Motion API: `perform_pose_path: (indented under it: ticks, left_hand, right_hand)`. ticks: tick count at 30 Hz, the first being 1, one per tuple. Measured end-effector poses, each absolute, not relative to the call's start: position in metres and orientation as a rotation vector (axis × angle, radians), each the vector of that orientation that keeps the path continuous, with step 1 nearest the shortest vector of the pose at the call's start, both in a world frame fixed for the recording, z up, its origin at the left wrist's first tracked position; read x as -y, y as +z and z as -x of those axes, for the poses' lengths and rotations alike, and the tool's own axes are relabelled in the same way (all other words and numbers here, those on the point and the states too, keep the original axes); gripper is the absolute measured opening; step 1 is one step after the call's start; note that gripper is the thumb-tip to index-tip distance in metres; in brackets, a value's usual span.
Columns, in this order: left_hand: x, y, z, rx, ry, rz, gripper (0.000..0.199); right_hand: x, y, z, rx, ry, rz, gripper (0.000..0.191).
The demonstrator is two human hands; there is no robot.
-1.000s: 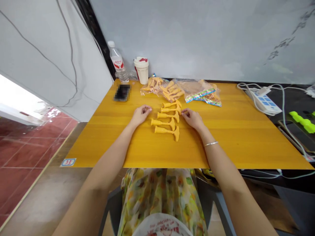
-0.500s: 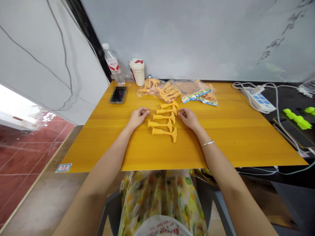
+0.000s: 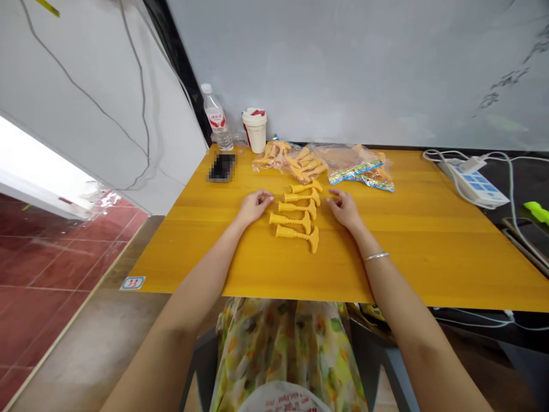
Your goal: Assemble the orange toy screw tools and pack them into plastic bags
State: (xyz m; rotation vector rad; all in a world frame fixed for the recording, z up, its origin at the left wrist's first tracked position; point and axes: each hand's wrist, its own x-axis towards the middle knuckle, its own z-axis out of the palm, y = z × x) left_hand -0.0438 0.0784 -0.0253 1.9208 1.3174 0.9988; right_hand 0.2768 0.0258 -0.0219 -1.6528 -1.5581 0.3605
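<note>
Several orange-yellow toy hammers lie in a column on the wooden table, handles to the left and heads to the right; the nearest hammer (image 3: 297, 233) is tilted slightly. Left of the column, my left hand (image 3: 256, 207) rests on the table with loosely bent fingers, holding nothing. My right hand (image 3: 344, 209) rests to the right of the hammer heads, thumb and fingers a little apart, also holding nothing. Neither hand touches a hammer. Behind them lie clear bags with more orange-yellow pieces, a left bag (image 3: 273, 155), a middle bag (image 3: 306, 164) and a right bag (image 3: 360, 166).
At the back left of the table (image 3: 180, 263) are a water bottle (image 3: 218, 123), a white cup (image 3: 256, 131) and a blurred-out dark phone (image 3: 222, 167). A power strip (image 3: 478, 184) with white cables lies at the right. A whiteboard (image 3: 343, 68) stands behind.
The camera view has turned a little left, so everything sits further right in the picture. My right hand has shifted slightly away from the hammer heads; my left hand has hardly moved.
</note>
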Motion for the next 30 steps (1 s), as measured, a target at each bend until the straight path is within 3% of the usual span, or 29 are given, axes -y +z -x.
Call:
perform_pose_path:
  ticks: [21, 27, 30]
  left_hand:
    - [-0.074, -0.020, 0.043, -1.345, 0.964, -1.920, 0.027]
    - [-0.076, -0.022, 0.043, -1.344, 0.975, -1.935, 0.029]
    - [-0.078, -0.022, 0.043, -1.350, 0.967, -1.930, 0.029]
  right_hand:
    - [-0.023, -0.015, -0.276, 1.557, 0.404, 1.709, 0.042]
    - [-0.039, -0.008, -0.286, 1.224, 0.728, 1.534, 0.053]
    - [-0.054, 0.001, -0.291, 1.035, 0.877, 1.405, 0.049]
